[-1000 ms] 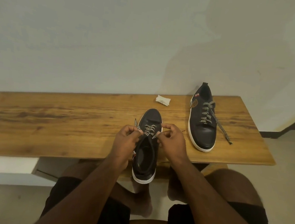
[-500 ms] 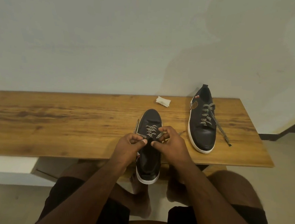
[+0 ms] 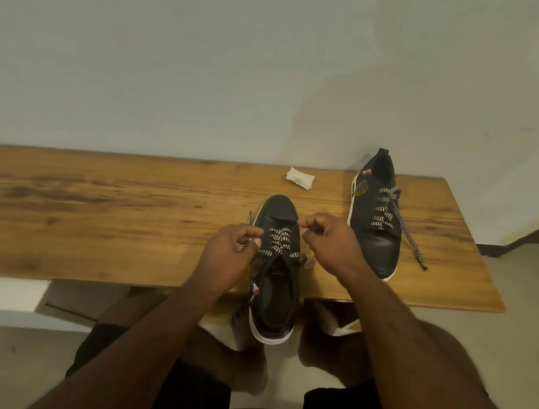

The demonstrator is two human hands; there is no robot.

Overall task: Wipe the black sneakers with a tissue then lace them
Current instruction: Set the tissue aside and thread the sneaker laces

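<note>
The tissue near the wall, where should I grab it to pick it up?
Pinch the crumpled tissue from above, across its bunched middle. It lies low and flat on the wooden table, so there is probably nothing to slip fingers under. It sits apart from the far sneaker, so straight down looks unblocked.

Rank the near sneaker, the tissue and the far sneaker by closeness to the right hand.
1. Near sneaker, under the right hand, to its left.
2. Far sneaker, just to its right.
3. Tissue, behind, near the wall.
</note>
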